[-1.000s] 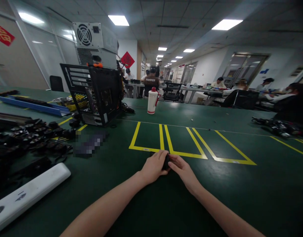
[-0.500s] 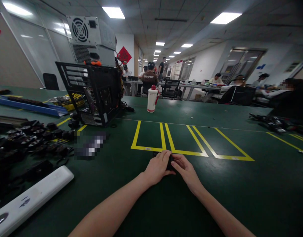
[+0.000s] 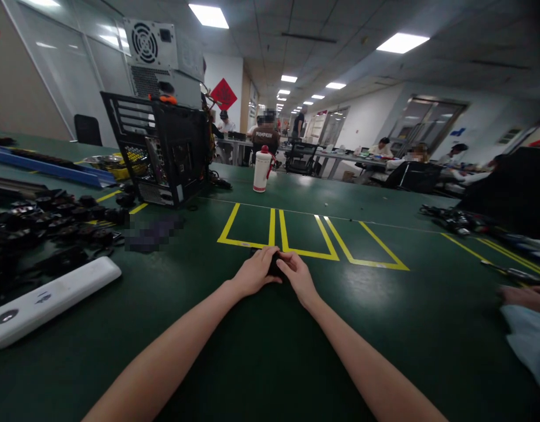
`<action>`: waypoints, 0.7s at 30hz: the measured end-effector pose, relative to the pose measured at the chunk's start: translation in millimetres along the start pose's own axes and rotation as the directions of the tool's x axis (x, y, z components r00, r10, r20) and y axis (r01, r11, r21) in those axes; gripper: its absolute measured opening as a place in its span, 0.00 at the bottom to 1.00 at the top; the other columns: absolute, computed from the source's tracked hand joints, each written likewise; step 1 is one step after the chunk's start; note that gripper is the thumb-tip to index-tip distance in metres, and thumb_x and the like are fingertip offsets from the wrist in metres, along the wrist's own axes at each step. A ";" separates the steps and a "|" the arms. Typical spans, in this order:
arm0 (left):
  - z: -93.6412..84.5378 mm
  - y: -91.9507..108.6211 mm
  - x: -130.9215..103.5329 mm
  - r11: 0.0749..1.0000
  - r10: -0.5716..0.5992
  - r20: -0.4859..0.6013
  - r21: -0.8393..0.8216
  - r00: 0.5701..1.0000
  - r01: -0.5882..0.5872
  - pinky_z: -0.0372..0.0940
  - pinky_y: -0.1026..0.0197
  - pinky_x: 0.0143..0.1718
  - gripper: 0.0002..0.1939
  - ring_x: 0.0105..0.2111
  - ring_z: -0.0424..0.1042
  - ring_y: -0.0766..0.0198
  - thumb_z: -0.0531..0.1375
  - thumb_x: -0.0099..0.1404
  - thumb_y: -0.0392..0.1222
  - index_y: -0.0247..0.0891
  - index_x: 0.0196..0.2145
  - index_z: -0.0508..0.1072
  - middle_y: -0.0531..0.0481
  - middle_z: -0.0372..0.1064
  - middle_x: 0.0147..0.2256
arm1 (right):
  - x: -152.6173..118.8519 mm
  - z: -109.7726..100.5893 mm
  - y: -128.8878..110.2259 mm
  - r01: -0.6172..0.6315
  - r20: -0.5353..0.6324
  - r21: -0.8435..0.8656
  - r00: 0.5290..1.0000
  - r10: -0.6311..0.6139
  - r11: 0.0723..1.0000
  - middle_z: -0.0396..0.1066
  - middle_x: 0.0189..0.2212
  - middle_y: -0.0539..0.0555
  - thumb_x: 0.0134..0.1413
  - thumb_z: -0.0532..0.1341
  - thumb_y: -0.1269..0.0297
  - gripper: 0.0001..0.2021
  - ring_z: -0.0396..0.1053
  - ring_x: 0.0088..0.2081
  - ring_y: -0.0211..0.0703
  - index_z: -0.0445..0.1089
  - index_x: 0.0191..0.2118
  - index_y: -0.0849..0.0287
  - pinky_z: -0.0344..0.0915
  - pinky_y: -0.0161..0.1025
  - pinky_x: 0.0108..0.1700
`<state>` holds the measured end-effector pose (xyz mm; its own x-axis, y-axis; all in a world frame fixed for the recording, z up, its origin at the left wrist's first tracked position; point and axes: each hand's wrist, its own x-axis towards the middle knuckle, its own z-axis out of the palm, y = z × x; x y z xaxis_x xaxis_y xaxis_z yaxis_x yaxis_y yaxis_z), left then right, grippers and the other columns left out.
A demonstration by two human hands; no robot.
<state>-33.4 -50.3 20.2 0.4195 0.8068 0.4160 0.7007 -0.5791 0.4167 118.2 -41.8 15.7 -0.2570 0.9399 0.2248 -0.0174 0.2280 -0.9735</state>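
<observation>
A small black object (image 3: 275,266) is held between my two hands, just in front of the yellow tape outlines (image 3: 291,253) on the green table. My left hand (image 3: 255,272) wraps over it from the left, fingers on top and thumb below. From the right, the bent fingers and thumb of my right hand (image 3: 296,274) close on its side. Most of the object is covered by my fingers, so its exact kind does not show.
An open black computer case (image 3: 168,146) with power supplies on top stands back left. A white cup (image 3: 261,170) is beyond the outlines. Black parts (image 3: 58,223) and a long white device (image 3: 54,299) lie left. A co-worker's sleeve (image 3: 527,334) is at right.
The view has turned right, so the scene has slid left and a co-worker's arm shows at the right edge. Both hands still grip the black object in much the same way.
</observation>
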 end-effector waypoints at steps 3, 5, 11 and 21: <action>2.4 -0.7 0.6 1.000 0.012 -0.002 0.009 1.000 -0.012 0.57 0.50 0.50 0.36 0.52 0.56 0.54 0.63 0.52 0.45 0.40 0.53 0.48 0.42 0.54 0.51 | 3.8 -2.9 6.3 -0.029 -0.003 0.010 1.000 0.029 1.000 0.68 0.38 0.53 0.45 0.59 0.60 0.13 0.66 0.42 0.42 0.64 0.39 0.58 0.60 0.43 0.48; 2.7 -1.4 1.3 1.000 0.024 0.002 0.012 1.000 -0.024 0.56 0.49 0.50 0.36 0.52 0.56 0.53 0.63 0.52 0.45 0.40 0.52 0.48 0.42 0.54 0.51 | 5.3 -4.7 9.0 -0.042 0.001 0.018 0.999 0.042 0.999 0.68 0.38 0.54 0.44 0.60 0.61 0.14 0.66 0.42 0.43 0.65 0.39 0.59 0.61 0.44 0.47; 3.2 -4.6 2.1 0.999 0.034 0.003 0.004 0.999 -0.034 0.59 0.49 0.48 0.34 0.52 0.57 0.53 0.63 0.52 0.43 0.41 0.52 0.48 0.43 0.54 0.51 | -4.0 -2.4 2.2 0.011 0.089 0.083 0.996 -0.019 0.997 0.66 0.40 0.51 0.42 0.62 0.67 0.16 0.64 0.46 0.42 0.62 0.40 0.56 0.59 0.43 0.51; 0.9 -6.6 3.0 1.000 0.029 0.031 -0.010 0.999 -0.028 0.58 0.50 0.49 0.35 0.53 0.56 0.53 0.63 0.52 0.45 0.42 0.52 0.48 0.43 0.53 0.52 | -1.2 -1.2 -0.9 -0.029 -0.014 -0.028 0.999 0.029 0.999 0.65 0.41 0.52 0.47 0.58 0.64 0.13 0.65 0.44 0.42 0.63 0.42 0.55 0.60 0.45 0.48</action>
<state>-36.2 -43.9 18.0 0.4573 0.7931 0.4023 0.6829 -0.6030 0.4125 119.7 -42.8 16.4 -0.2442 0.9495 0.1970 0.0170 0.2073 -0.9781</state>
